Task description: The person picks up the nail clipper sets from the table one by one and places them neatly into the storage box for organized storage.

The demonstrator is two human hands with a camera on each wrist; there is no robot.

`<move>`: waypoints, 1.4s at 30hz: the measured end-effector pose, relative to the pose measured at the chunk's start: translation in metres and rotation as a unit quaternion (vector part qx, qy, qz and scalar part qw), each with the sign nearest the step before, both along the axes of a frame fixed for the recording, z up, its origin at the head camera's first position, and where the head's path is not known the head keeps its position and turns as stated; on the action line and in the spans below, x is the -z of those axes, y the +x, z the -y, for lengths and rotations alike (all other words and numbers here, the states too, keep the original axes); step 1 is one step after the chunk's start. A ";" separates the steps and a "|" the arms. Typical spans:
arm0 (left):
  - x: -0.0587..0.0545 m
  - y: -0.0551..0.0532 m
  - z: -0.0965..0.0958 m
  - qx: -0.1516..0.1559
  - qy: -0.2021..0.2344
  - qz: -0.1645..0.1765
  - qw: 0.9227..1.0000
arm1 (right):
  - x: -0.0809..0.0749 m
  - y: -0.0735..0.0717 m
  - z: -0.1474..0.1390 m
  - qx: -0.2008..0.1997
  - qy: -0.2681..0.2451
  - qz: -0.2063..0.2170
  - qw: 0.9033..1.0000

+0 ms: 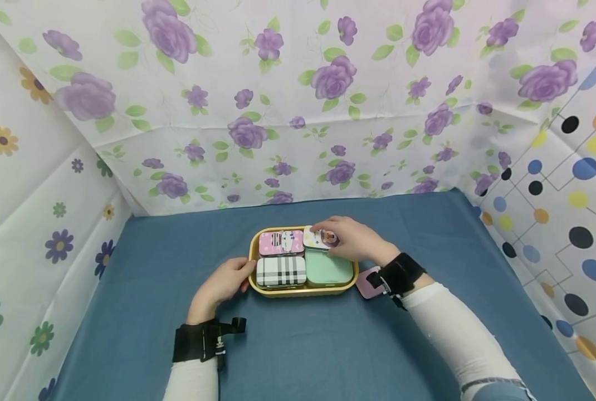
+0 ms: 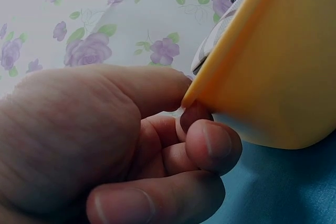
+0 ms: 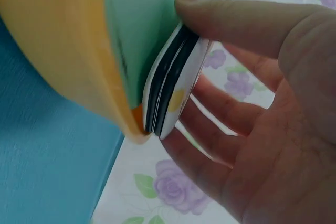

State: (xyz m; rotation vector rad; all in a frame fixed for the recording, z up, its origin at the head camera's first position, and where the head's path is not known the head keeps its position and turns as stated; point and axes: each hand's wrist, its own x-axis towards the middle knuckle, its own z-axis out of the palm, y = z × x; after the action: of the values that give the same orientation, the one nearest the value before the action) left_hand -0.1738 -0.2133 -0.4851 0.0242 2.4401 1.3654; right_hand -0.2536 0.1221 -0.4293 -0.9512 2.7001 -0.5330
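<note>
A yellow plastic basket [image 1: 284,293] stands on the blue cloth with small tins in it. My left hand [image 1: 226,279] grips its left rim, thumb on top and fingers curled underneath, as the left wrist view shows. My right hand [image 1: 354,240] holds a white tin with a bear picture [image 1: 316,238] at the basket's back right corner. In the right wrist view the thumb [image 3: 194,11] lies along one edge of that tin, the other fingers against its outer face. A mint green tin [image 1: 329,270] lies in front of it. To the left are a pink cartoon tin [image 1: 272,243] and a plaid tin [image 1: 280,272].
A flat pink case [image 1: 367,283] lies on the blue cloth [image 1: 298,351] just right of the basket, partly under the right wrist strap. Behind the table hangs a purple-flowered sheet [image 1: 248,133]; patterned sheets close off both sides.
</note>
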 end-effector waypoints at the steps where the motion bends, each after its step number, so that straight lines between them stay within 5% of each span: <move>1: 0.000 0.000 0.000 -0.001 -0.001 -0.001 1.000 | -0.001 0.001 0.002 0.003 0.005 -0.003 1.000; 8: 0.000 0.001 0.000 -0.001 -0.002 -0.002 1.000 | -0.003 0.007 0.008 0.005 0.024 -0.008 1.000; 16: -0.001 0.000 0.000 0.000 -0.004 -0.002 1.000 | 0.001 0.013 0.003 0.010 0.031 -0.079 0.996; 42: -0.002 -0.001 -0.001 0.002 -0.010 0.005 1.000 | -0.006 0.005 0.016 -0.005 0.046 -0.006 0.999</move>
State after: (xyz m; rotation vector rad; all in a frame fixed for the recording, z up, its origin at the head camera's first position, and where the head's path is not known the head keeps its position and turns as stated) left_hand -0.1747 -0.2123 -0.4826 0.0166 2.4438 1.3352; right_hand -0.2490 0.1058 -0.4229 -0.9452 2.7028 -0.3991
